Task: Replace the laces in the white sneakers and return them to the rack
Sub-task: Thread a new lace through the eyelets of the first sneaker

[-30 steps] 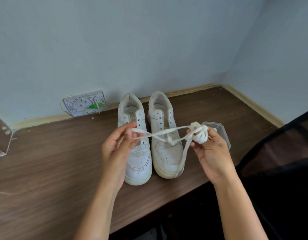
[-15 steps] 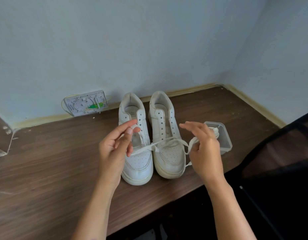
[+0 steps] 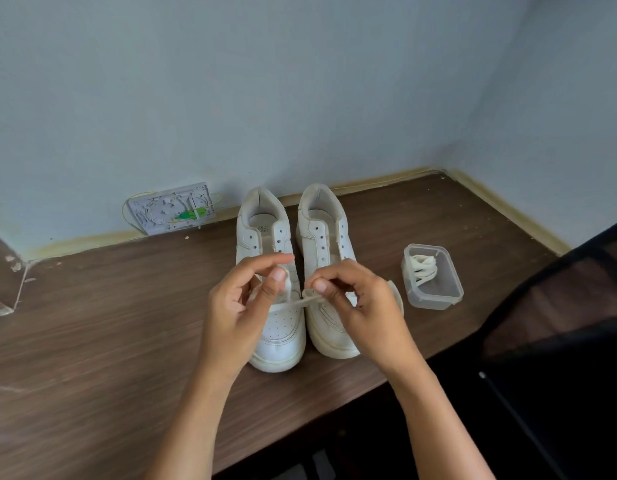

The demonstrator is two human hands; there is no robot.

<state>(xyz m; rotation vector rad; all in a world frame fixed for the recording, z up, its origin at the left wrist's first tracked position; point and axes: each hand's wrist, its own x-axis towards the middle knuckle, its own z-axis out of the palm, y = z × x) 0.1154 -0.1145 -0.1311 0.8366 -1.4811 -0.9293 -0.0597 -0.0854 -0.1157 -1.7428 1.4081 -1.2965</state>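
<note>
Head view: left hand (image 3: 241, 306) and right hand (image 3: 355, 299) each pinch the lace (image 3: 308, 300) above the unlaced white sneakers (image 3: 282, 327) on the table (image 3: 92, 341). Risk: a slack pinch may drop the lace, or a twist may jam at an eyelet.

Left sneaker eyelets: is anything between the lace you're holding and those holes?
Nothing visible blocks them. Both hands, left hand and right hand, pinch the lace just above the left sneaker, whose eyelets sit bare and unlaced. The plastic container holding another lace stands off to the right, apart from both shoes.
</note>
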